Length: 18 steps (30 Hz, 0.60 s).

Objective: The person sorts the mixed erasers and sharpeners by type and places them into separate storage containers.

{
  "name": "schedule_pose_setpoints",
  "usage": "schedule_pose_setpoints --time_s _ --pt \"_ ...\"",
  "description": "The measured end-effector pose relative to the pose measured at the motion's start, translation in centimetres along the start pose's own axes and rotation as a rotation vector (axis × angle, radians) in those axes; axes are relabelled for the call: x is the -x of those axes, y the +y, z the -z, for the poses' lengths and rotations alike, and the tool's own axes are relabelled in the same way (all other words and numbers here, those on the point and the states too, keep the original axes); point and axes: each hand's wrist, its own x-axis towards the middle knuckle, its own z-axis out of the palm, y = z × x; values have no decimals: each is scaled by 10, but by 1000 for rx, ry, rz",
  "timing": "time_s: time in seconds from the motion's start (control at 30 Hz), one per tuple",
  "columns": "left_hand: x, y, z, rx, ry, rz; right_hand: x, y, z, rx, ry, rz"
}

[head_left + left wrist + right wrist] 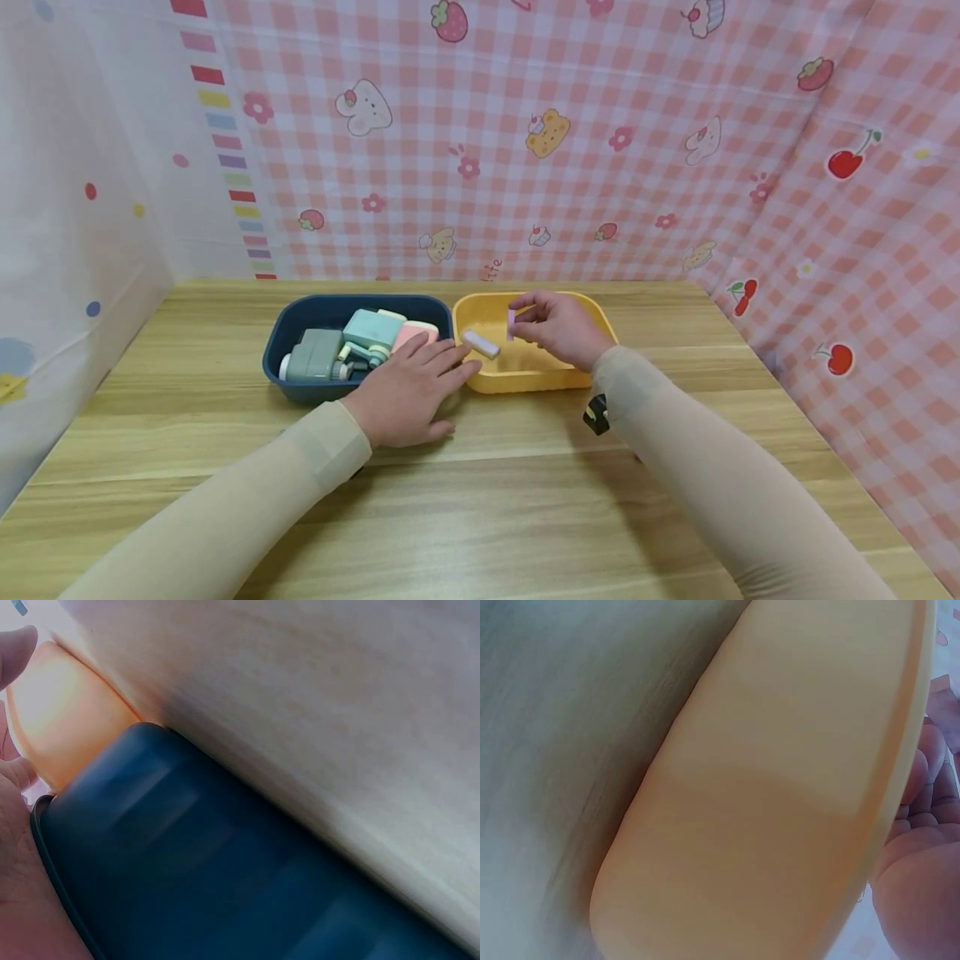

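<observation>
My right hand (562, 329) is over the yellow bin (528, 382), pinching a small flat lilac piece (511, 325) upright between thumb and fingers. Inside that bin, near its left end, lies a lilac-and-white bar (481, 343), possibly an eraser. Fingers outstretched, my left hand (412, 392) lies over the front right edge of the navy bin (292, 392), its fingertips reaching toward the yellow rim. The right wrist view shows mostly the yellow bin's outer wall (765, 787), with the hand beyond the rim.
In the navy bin sit a grey-green device (315, 354) with a white knob, a teal box (373, 328) with a small crank-like part in front, and a pink box (415, 333) partly covered by my left hand. Both bins stand side by side on the wooden table (480, 517), before a patterned cloth.
</observation>
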Motion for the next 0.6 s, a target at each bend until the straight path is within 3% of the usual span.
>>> schedule_pose_setpoints --time_s 0.6 --pt "0 0 0 -2 2 -3 -3 0 -7 -7 -40 19"
